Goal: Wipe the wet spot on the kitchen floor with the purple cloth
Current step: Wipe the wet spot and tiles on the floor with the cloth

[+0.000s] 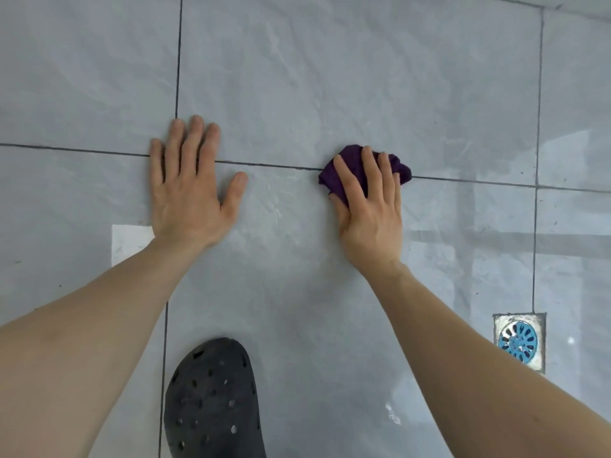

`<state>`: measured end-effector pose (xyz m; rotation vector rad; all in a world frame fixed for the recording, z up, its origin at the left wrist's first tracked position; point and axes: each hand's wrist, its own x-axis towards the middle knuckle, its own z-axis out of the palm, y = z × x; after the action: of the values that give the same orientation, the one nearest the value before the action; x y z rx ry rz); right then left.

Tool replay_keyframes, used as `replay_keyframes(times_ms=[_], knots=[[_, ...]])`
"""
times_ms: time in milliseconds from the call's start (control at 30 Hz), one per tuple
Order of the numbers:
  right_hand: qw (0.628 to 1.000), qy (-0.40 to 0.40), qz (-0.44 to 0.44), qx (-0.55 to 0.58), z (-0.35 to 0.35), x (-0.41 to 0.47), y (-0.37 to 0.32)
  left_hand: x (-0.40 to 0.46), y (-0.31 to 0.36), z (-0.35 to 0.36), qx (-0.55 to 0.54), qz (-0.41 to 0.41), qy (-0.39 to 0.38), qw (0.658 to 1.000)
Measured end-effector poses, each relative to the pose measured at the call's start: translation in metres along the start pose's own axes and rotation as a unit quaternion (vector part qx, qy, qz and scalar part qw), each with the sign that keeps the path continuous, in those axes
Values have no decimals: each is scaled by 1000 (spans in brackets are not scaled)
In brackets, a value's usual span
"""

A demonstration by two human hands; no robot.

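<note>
Floor [330,77]: grey tiles with dark grout lines; I take the cloth as my landmark for all that follows.
Shoe [213,401]: my black perforated clog, well below and left of the cloth, planted flat.
Left hand [191,193]: well left of the cloth, fingers spread, palm flat on the tile, gripping nothing; I judge it is my prop.
Right hand [370,209]: on top of the cloth, fingers laid over it and pressing it to the floor rather than clenched around it; the thumb is tucked at its left edge.
Cloth [355,166]: purple, bunched, lying across a grout line, mostly under my fingers.
Drain [518,340]: blue grate in a steel frame, well below and right of the cloth.
Wet spot: I cannot make it out for certain; a paler smear sits just left of the cloth, and the sheen to its right may only be reflection.
Step in hand: wiping, as I read it.
Doing it well: keep my weight on the left palm, press evenly through the right fingers, sweep in overlapping passes toward the smear, and work the grout line where water would collect. Spreading the bunch out would cover more tile.
</note>
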<state>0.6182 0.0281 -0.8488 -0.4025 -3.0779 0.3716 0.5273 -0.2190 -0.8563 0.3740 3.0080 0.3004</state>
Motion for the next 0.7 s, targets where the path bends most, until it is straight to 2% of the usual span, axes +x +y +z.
replay_keyframes(times_ms=[133,333,433,533,700], knots=[[992,29,120,11,-4,-25,0,0,1,1,5,-2,0,1000],[972,31,228,-38,-13,-68,2,0,1,2,4,-7,13,1000],[970,2,232,-67,-7,-81,0,1,2,2,6,-6,15,1000],[974,-3,222,-45,-1,-73,-5,2,3,2,17,-8,9,1000],[990,-12,143,-17,9,-28,-25,2,3,1,23,-5,7,1000]])
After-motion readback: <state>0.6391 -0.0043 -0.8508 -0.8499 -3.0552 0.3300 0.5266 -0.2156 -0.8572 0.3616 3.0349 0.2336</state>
